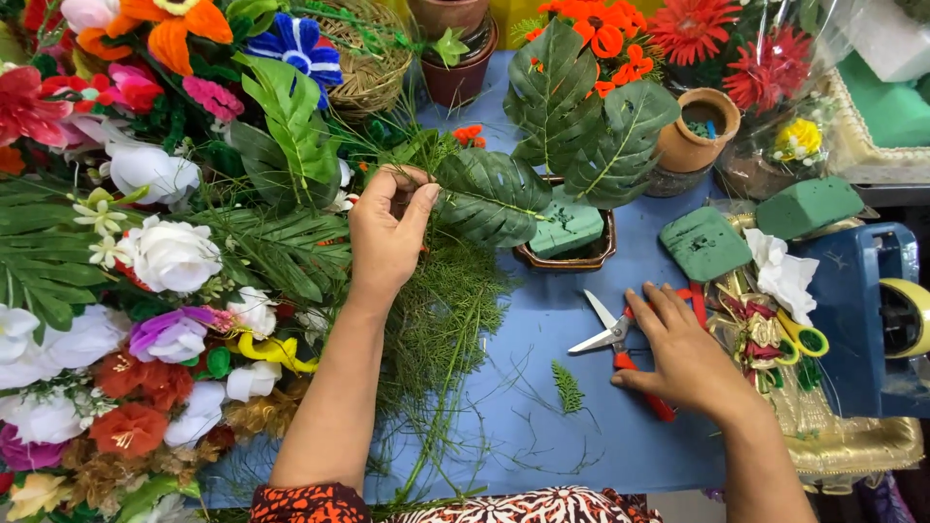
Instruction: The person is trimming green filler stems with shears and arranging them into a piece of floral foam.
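I work at a table (542, 387) with a blue top, and the light on it is bright and even, with almost no shadows. At the far edge of the table I see a yellow surface (518, 17), and at the right side a dark ledge (891, 194) runs behind. More of the room, its walls or its floor, I cannot see from here.

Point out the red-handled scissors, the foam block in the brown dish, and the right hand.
red-handled scissors (603, 334), head view, on the open blades.
foam block (567, 229), head view, on its top face.
right hand (683, 353), head view, on the back of the hand.
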